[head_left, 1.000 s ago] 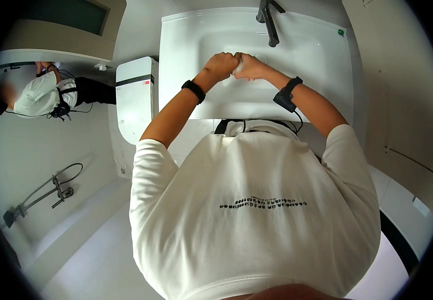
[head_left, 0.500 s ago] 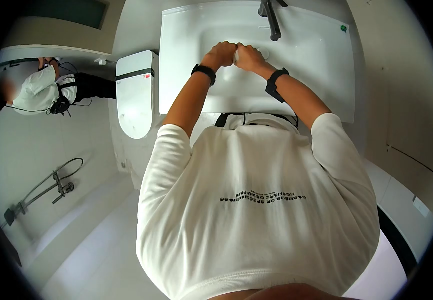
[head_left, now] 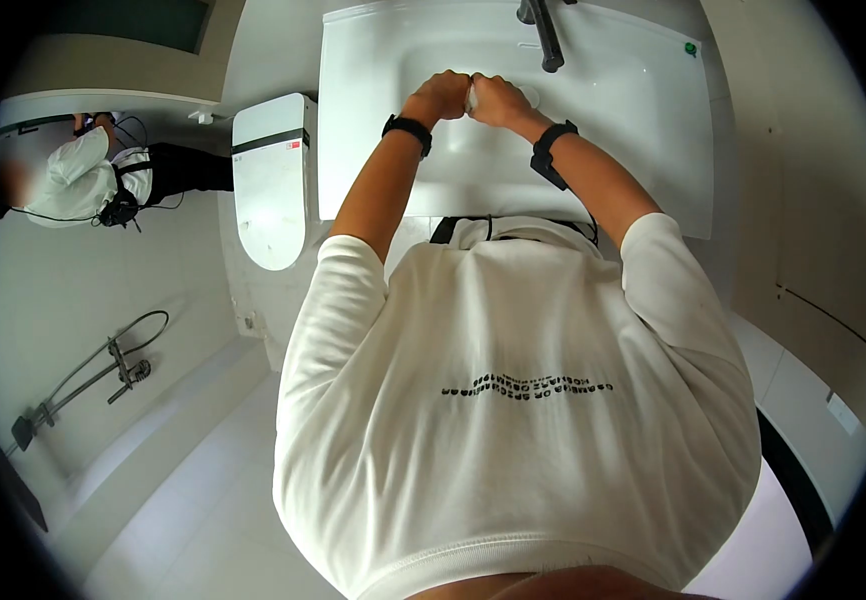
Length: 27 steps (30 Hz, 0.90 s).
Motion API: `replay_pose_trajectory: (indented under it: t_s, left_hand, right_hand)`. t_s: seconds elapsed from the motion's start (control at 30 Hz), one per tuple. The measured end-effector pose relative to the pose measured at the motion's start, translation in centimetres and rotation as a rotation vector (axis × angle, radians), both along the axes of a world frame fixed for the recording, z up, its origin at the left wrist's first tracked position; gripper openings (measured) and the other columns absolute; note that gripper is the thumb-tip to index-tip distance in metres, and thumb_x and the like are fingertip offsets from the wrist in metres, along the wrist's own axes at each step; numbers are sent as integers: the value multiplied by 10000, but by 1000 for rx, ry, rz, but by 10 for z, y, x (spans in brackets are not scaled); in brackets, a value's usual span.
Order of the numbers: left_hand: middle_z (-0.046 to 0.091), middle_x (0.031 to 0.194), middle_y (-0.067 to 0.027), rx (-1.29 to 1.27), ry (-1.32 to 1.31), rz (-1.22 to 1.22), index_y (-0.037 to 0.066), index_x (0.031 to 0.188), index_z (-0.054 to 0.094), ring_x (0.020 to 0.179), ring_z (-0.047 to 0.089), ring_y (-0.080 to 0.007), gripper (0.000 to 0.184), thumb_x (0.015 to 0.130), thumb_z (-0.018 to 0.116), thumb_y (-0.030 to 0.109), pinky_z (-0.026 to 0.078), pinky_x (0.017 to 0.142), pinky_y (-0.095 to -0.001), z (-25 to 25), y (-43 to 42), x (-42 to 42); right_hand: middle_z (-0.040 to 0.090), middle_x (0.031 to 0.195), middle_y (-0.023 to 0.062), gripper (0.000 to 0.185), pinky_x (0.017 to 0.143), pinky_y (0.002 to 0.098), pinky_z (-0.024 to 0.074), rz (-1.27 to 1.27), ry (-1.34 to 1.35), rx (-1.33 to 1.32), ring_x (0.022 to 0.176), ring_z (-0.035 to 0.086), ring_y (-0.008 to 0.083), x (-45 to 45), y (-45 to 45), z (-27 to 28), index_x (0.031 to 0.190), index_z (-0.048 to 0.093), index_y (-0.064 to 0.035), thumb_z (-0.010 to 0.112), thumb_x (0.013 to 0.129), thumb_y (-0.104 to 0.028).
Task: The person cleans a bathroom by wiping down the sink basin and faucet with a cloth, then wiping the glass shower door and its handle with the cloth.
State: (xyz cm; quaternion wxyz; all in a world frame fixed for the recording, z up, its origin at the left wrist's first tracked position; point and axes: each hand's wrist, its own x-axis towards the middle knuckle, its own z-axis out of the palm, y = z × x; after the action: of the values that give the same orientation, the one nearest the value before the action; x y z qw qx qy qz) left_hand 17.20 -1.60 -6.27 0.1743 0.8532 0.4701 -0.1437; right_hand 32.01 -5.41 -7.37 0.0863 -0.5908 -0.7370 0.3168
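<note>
Over the white sink basin (head_left: pixel 613 130), my left hand (head_left: pixel 443 96) is closed, knuckles up. My right hand (head_left: pixel 501 101) is closed right beside it, the two nearly touching. A small whitish thing (head_left: pixel 471 99) shows in the gap between them, pinched by both hands; its kind is mostly hidden by the fingers. Black bands circle both wrists. The dark faucet (head_left: pixel 548 45) stands just beyond and to the right of my hands, its spout pointing towards me. Close to my right hand, the round white drain cover (head_left: pixel 530 96) is partly visible.
A white toilet with a closed lid (head_left: pixel 270 205) stands left of the sink. A green sticker (head_left: pixel 691 48) marks the sink's far right corner. Another person (head_left: pixel 78 175) in a white top is at the far left. A shower set (head_left: pixel 118 365) hangs on the left wall.
The view has shifted slightly, so the hands and sink sit a little higher in the picture. Both hands stay closed together over the basin.
</note>
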Motion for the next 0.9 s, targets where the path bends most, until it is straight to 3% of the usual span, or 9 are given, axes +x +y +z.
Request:
replay_pose_trajectory:
  t_s: [0.2,0.37,0.43,0.47,0.53,0.6,0.73,0.77,0.9]
  left_hand:
    - [712,980,-187,-42,-3,3,37,1028,617,950,672,-390,261,775,662,85,559,827,-460,-7,2,-5]
    - [585,1297,-178,-7,-224,60,114,1374,433,1190,558,-392,670,770,721,155,471,991,-500,4,-30,-19]
    - [457,1455,-152,-5,-243,72,148,1500,309,1344,424,-372,853,766,743,188,373,1079,-544,7,-46,-39]
    - [471,1447,-153,84,-316,47,151,1481,345,1356,417,-361,807,776,736,184,365,1089,-533,-6,-51,-58]
    - [499,1418,-159,205,-418,76,98,1406,430,1313,462,-369,692,784,723,163,400,1074,-489,-10,-63,-95]
    - [558,1337,-164,403,-450,180,69,1313,510,1235,517,-373,565,788,703,143,436,1031,-478,-13,-76,-131]
    - [589,1247,-177,666,-412,492,57,1237,563,1166,549,-370,434,833,680,166,453,972,-483,-21,-101,-203]
    - [584,1249,-177,682,-362,613,60,1236,566,1162,550,-366,432,844,684,200,447,975,-481,-25,-106,-216]
    - [603,1225,-207,661,-243,980,48,1225,581,1140,565,-395,435,960,538,390,447,960,-487,-56,-124,-242]
  right_hand:
    - [694,1042,232,499,849,455,549,20,40,-24,985,680,381,-1,5,-9,1156,579,-13,742,724,-200]
    - [700,993,232,694,806,453,558,24,154,-30,937,690,393,29,-6,-26,1208,505,-3,805,652,-291]
    - [696,1025,212,809,835,440,549,-84,223,-291,973,683,375,60,-28,-19,1271,463,-33,839,624,-343]
    - [694,1041,202,867,850,434,545,-138,255,-414,991,680,365,81,-34,-16,1302,441,-49,856,611,-370]
    - [679,1111,176,891,904,419,524,-123,192,-129,1042,663,343,132,-54,-72,1324,465,-107,877,593,-406]
    - [661,1179,177,871,945,430,505,-237,185,-122,1102,639,354,176,-81,-70,1349,472,-147,863,618,-412]
    - [641,1216,155,803,920,456,502,-329,-230,-79,1109,618,352,257,-113,-70,1411,489,-216,818,703,-405]
    - [597,1257,127,733,938,496,473,-339,-527,-52,1153,569,347,259,-118,-62,1405,512,-248,794,741,-380]
    - [544,1297,133,634,992,521,428,-157,-659,-26,1216,500,339,258,-128,-42,1368,573,-217,730,784,-407]
